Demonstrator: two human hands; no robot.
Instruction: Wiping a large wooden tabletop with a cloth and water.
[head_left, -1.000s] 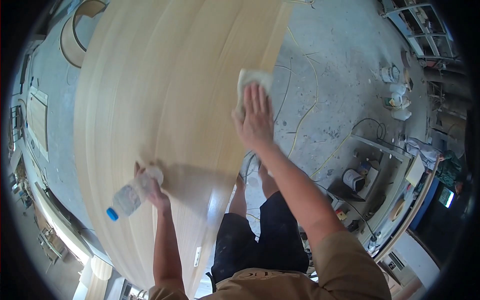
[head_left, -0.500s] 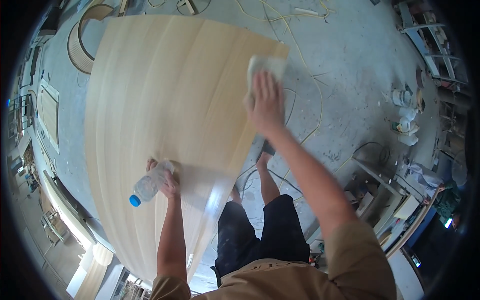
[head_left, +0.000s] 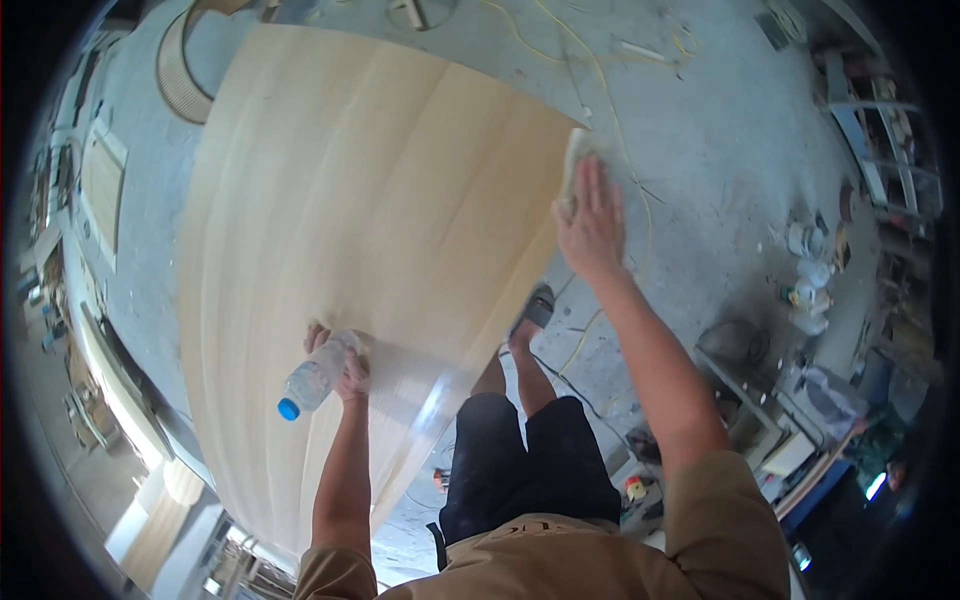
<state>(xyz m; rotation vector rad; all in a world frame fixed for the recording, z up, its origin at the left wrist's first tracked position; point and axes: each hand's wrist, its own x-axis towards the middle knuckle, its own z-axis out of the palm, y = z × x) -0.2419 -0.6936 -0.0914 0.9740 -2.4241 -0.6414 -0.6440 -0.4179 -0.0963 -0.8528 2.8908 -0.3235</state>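
A large pale wood-grain panel (head_left: 380,200) stretches out in front of me. My left hand (head_left: 345,360) is closed around a clear plastic bottle (head_left: 322,368), tilted so that its blue cap points down and to the left, over the near part of the panel. At the panel's far right edge, my right hand (head_left: 592,220) has a whitish cloth (head_left: 574,160) under its palm and outstretched fingers, pressed along that edge. Part of the cloth is hidden behind the hand, which is slightly blurred.
Yellow cable (head_left: 610,110) winds across the grey floor beyond the panel. A curved slatted piece (head_left: 178,75) stands at the far left. White containers (head_left: 808,270) sit on the floor at right, near a cluttered metal frame (head_left: 745,385). My sandalled foot (head_left: 535,310) is beside the panel.
My right hand has moved right with the cloth, from the panel's top face to its edge, the hand turning sideways. My left hand still holds the bottle. One foot has stepped forward.
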